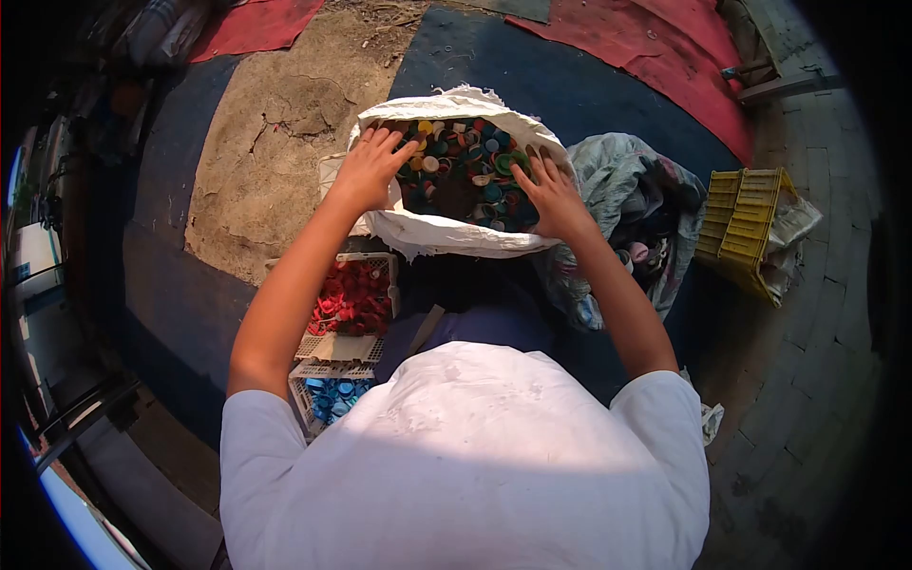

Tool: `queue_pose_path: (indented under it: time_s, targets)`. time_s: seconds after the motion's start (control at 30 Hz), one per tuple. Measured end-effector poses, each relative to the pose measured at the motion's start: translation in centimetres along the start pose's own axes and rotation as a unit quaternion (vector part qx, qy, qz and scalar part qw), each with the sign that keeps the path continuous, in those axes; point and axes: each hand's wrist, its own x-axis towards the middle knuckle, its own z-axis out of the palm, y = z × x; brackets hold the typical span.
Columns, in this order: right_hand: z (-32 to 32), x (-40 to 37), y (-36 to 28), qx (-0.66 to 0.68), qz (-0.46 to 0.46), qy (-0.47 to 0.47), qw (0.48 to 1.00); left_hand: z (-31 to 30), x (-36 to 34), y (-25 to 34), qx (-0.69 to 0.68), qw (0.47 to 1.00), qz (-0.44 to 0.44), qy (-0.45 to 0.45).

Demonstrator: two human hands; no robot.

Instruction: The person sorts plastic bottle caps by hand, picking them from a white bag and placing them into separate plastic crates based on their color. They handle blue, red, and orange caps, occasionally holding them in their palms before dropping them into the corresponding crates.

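A white woven sack stands in front of me with its mouth rolled wide. Inside lie many plastic bottle caps in green, blue, yellow, red and white. My left hand rests on the sack's left rim, fingers spread over the inner edge. On the opposite side, my right hand reaches over the caps by the right rim with its fingers apart. A green cap lies close to its fingertips. Neither hand appears to hold anything; the thumbs are partly hidden.
Left of my legs are a crate of red caps and a crate of blue caps. A grey-green sack with mixed items stands at right, beside a yellow crate. Blue and red mats cover parts of the ground.
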Motion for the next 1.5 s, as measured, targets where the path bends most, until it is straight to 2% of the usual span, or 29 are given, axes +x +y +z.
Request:
queue_pose_path:
  time_s: [0.1,0.23,0.3,0.33,0.43,0.47,0.53,0.57,0.63,0.7,0.77,0.8,0.9,0.93,0.97,1.03,1.17,1.23,1.3,1.5]
  targets:
    - [-0.3,-0.1,0.6,0.021,-0.006,-0.001,1.000,-2.7,0.4,-0.4,-0.018,0.999,-0.010,-0.043]
    - [-0.9,1.3,-0.1,-0.085,-0.017,-0.043,0.995,-4.7,0.8,0.1,-0.037,0.999,0.008,-0.026]
    - [-2.1,2.3,-1.4,-0.036,-0.022,-0.023,0.999,-4.6,0.4,0.3,-0.057,0.998,0.003,0.002]
    - [-2.4,3.0,-1.9,-0.013,-0.026,-0.013,0.999,-4.6,0.2,0.7,-0.087,0.994,-0.006,0.063]
    - [-2.0,6.8,-3.3,0.126,-0.040,-0.104,0.986,-4.7,-1.4,2.2,-0.155,0.960,-0.051,0.227]
    - [-0.2,8.2,-3.6,0.128,-0.085,-0.052,0.987,-4.7,-2.3,2.7,-0.166,0.946,-0.074,0.268]
    - [1.2,11.6,-5.0,0.182,-0.083,-0.092,0.976,-4.1,-3.7,4.3,-0.196,0.901,-0.132,0.363]
    - [1.9,13.6,-5.6,0.206,-0.082,-0.112,0.969,-3.5,-4.5,5.3,-0.216,0.880,-0.171,0.386]
    - [6.9,18.9,-6.6,0.253,-0.099,-0.091,0.958,-2.0,-6.6,7.7,-0.254,0.830,-0.247,0.431]
    - [10.3,22.2,-7.4,0.256,-0.116,-0.041,0.959,0.6,-8.4,10.5,-0.318,0.780,-0.311,0.441]
    - [12.1,24.3,-8.7,0.216,-0.130,0.037,0.967,3.0,-10.3,12.8,-0.369,0.761,-0.331,0.418]
    - [13.1,25.2,-9.0,0.222,-0.198,0.177,0.938,3.6,-11.0,13.8,-0.363,0.765,-0.346,0.404]
    - [12.7,27.1,-10.5,0.179,-0.163,0.142,0.960,5.0,-13.3,16.2,-0.378,0.749,-0.396,0.373]
    - [13.1,27.5,-10.7,0.180,-0.153,0.173,0.956,5.8,-13.8,16.7,-0.389,0.733,-0.412,0.376]
    - [14.6,28.6,-10.8,0.239,-0.174,0.144,0.944,6.6,-14.2,17.1,-0.399,0.716,-0.431,0.377]
    - [17.0,29.9,-11.0,0.168,-0.179,0.161,0.956,7.5,-14.5,17.5,-0.415,0.686,-0.461,0.379]
    - [20.4,32.5,-12.3,0.067,-0.113,0.200,0.971,7.6,-14.3,17.4,-0.429,0.672,-0.469,0.380]
    - [21.4,33.3,-12.8,0.028,-0.077,0.190,0.978,7.7,-14.2,16.9,-0.438,0.668,-0.467,0.379]
    - [21.7,33.6,-12.8,0.012,-0.088,0.137,0.987,8.0,-14.2,16.6,-0.466,0.638,-0.478,0.384]
    - [19.7,32.6,-11.3,0.068,-0.119,0.101,0.985,8.9,-14.6,16.1,-0.552,0.536,-0.495,0.403]
